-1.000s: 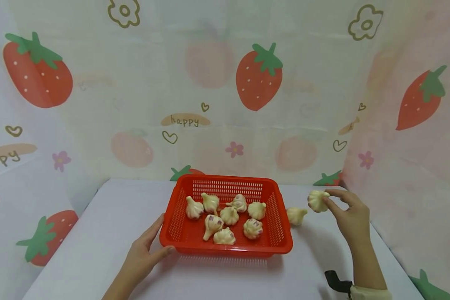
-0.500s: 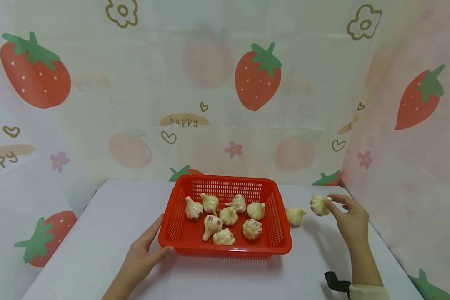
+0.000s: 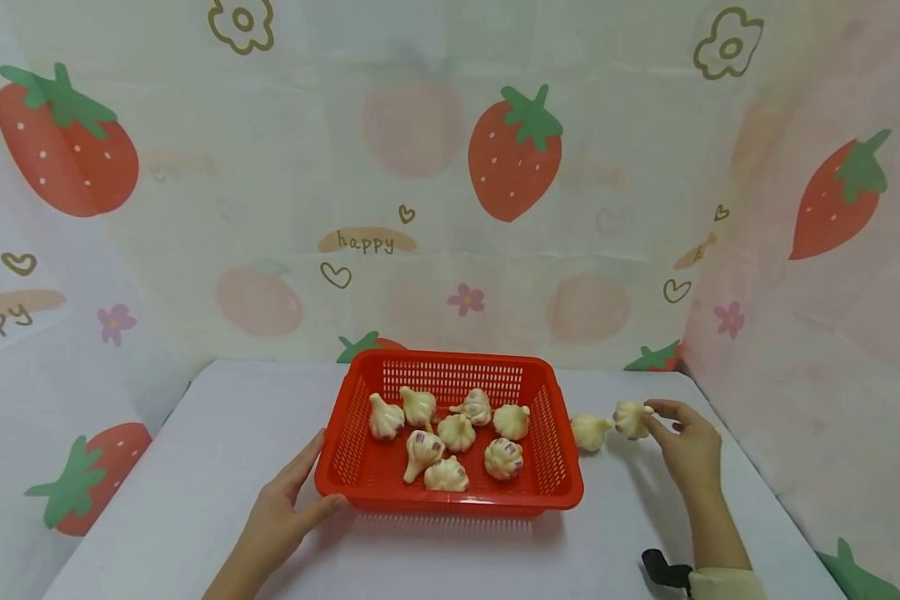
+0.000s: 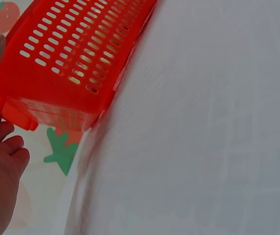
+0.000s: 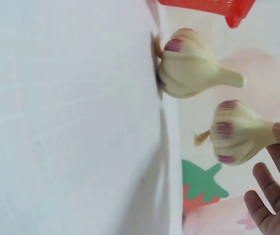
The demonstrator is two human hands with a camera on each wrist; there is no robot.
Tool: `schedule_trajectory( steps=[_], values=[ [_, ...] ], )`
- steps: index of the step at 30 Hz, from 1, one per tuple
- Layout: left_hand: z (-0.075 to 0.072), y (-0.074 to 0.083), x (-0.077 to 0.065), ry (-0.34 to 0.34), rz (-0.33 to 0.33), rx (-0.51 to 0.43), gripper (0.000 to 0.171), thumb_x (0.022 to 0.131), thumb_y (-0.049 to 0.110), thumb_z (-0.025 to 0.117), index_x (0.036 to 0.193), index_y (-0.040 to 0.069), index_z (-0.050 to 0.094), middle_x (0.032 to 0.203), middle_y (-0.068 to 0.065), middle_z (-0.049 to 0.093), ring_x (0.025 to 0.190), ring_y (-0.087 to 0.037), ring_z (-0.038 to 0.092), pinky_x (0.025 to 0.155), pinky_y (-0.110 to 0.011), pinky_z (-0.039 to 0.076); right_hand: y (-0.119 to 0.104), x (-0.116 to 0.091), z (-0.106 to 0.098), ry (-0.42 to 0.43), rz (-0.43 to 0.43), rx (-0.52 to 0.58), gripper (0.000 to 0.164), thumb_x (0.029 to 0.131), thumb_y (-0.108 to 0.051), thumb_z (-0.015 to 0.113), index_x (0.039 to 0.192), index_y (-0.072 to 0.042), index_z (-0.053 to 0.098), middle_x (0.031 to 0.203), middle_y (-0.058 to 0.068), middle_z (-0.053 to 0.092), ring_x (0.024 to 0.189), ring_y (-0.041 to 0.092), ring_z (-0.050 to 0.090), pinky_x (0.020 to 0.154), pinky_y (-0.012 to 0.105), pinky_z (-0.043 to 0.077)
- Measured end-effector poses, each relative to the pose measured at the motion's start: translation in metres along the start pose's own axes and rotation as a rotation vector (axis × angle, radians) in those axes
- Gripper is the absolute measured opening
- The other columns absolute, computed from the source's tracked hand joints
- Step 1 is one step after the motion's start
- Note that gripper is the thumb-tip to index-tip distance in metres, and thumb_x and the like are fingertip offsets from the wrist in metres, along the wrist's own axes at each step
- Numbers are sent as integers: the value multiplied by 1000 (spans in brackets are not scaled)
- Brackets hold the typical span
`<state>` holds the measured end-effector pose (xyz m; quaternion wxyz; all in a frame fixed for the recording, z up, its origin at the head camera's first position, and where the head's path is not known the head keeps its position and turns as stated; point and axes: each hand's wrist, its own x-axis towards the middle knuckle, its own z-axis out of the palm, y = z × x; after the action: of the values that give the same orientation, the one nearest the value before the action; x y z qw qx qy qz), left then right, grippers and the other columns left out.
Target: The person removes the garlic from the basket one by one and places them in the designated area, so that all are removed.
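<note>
The right grip [image 3: 690,452] has thumb and forefinger pinched together on the stem of a cream, ribbed garlic bulb with purple patches [image 3: 632,420]; its other fingers are off the bulb. This bulb hangs just to the left of the right grip, off the white, cloth-covered surface [image 3: 435,562]. A second cream garlic bulb with a purple patch [image 3: 589,433] rests on the surface farther left of that grip, near the held bulb but apart from it.

Well to the left of the right grip stands a red, rectangular plastic basket with slotted walls [image 3: 457,500]. The left grip [image 3: 277,512] is clamped on its near left corner, thumb on the front and fingers along the left side. Inside the basket, to the right of the left grip, lie eight more cream garlic bulbs [image 3: 456,432]. Beyond both grips hangs a pale backdrop printed with strawberries [image 3: 637,192].
</note>
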<state>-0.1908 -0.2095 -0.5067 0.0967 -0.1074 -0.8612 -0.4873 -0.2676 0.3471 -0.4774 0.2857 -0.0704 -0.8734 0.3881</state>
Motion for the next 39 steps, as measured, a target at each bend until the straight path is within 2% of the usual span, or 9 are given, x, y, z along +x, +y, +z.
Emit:
schedule_trajectory(
  steps=[7, 14, 17, 20, 24, 28, 31, 35, 39],
  values=[
    [0, 0, 1, 0, -2, 13, 94, 85, 40, 83, 162, 24, 32, 165, 4, 36, 152, -24, 33, 105, -4, 26, 5, -2, 4, -70, 20, -17, 25, 93, -21, 78, 114, -9, 77, 115, 11, 76, 104, 9, 61, 89, 26, 49],
    [0, -2, 2, -1, -3, 30, 94, 85, 42, 82, 162, 23, 32, 165, 5, 35, 152, -16, 32, 105, -4, 27, 8, -3, 7, -90, 48, -25, 24, 92, -21, 79, 113, -10, 78, 114, 11, 76, 101, 5, 61, 89, 28, 50],
    [0, -2, 3, 1, 1, 32, 94, 85, 43, 82, 162, 23, 31, 165, 5, 35, 152, -14, 32, 106, -4, 27, 10, -3, 8, -101, 51, -34, 25, 93, -21, 78, 115, -10, 77, 115, 11, 76, 105, 13, 63, 90, 28, 50],
    [0, -3, 2, 6, 15, 29, 94, 85, 42, 82, 162, 21, 32, 165, 3, 36, 152, -19, 33, 106, -3, 26, 13, -3, 9, -106, 58, -29, 25, 93, -21, 78, 115, -10, 77, 115, 11, 76, 106, 19, 64, 90, 29, 50],
    [0, -3, 1, 10, 25, 18, 93, 86, 39, 83, 162, 20, 33, 165, 1, 36, 151, -22, 33, 106, -2, 26, 15, -4, 10, -109, 56, -6, 25, 92, -19, 79, 114, -9, 77, 113, 12, 76, 100, 5, 63, 89, 30, 51],
    [0, -3, 0, 8, 8, 20, 93, 86, 40, 82, 162, 22, 33, 165, 4, 35, 151, -5, 31, 106, -3, 27, 17, -5, 10, -112, 36, -2, 25, 91, -18, 80, 113, -7, 76, 111, 12, 77, 94, -7, 59, 88, 30, 51],
    [0, -3, 0, 4, -16, 33, 94, 85, 44, 82, 162, 24, 32, 165, 7, 35, 149, 1, 30, 105, -4, 27, 17, -5, 9, -111, 25, -12, 24, 91, -18, 80, 112, -7, 76, 110, 13, 77, 95, -4, 60, 89, 35, 50],
    [0, -2, 1, 4, -21, 44, 94, 85, 46, 81, 162, 23, 32, 165, 7, 35, 151, -8, 32, 105, -4, 28, 17, -5, 8, -100, 18, -33, 25, 91, -19, 80, 112, -6, 76, 108, 13, 77, 98, 7, 64, 91, 40, 51],
    [1, -4, 1, 4, -8, 35, 94, 85, 44, 81, 162, 24, 32, 165, 7, 35, 151, -5, 31, 105, -4, 28, 18, -5, 8, -63, 50, -23, 24, 91, -21, 80, 111, -8, 77, 109, 10, 77, 99, 7, 63, 88, 28, 50]
  ],
)
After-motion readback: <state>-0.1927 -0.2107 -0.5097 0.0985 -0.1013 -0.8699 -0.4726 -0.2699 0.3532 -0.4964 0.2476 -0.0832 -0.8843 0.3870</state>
